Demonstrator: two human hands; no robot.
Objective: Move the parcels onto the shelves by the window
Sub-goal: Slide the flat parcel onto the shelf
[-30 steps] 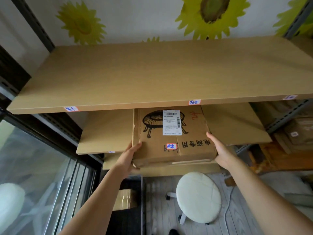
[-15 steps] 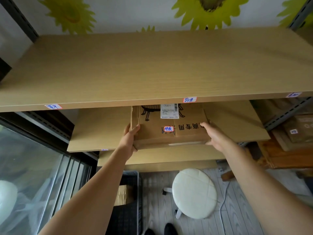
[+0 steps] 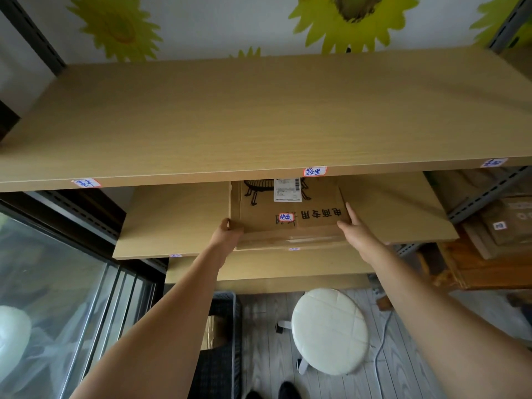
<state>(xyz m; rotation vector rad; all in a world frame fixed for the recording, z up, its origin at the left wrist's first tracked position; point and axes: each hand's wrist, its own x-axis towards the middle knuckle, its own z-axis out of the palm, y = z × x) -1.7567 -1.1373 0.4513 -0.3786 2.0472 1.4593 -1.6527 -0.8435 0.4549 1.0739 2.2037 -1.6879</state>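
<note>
Lying flat on second shelf [image 3: 178, 220] down, at its front edge near the middle: one cardboard parcel [image 3: 288, 223], far end tucked under top shelf [image 3: 259, 119]. White shipping label, small handwritten sticker and printed characters showing on top face; taped seam along near face.

Pressing against parcel's near left corner: left hand [image 3: 227, 237], fingers curled round the edge, partly closed on the cardboard. Lying along near right corner: right hand [image 3: 355, 231], fingers extended up the side, thumb toward near face, more bracing than clamping. Cannot tell how firmly either is gripping.

Handling, judged: flat, stiff carton, looking light to moderate since two open-ish hands are managing it. Smooth board on smooth laminate, so probably sliding easily. Best hold at the two near corners or opposite side edges, palms flat. Avoiding the taped seam.

Counting: one parcel on this shelf; three shelf boards in view at the window [image 3: 51, 283], a fourth edge possibly below; several more cartons stacked on rack at right [image 3: 506, 223], number unclear; one white round stool [image 3: 329, 331] on floor; one dark crate [image 3: 224, 341] holding at least one carton
</note>
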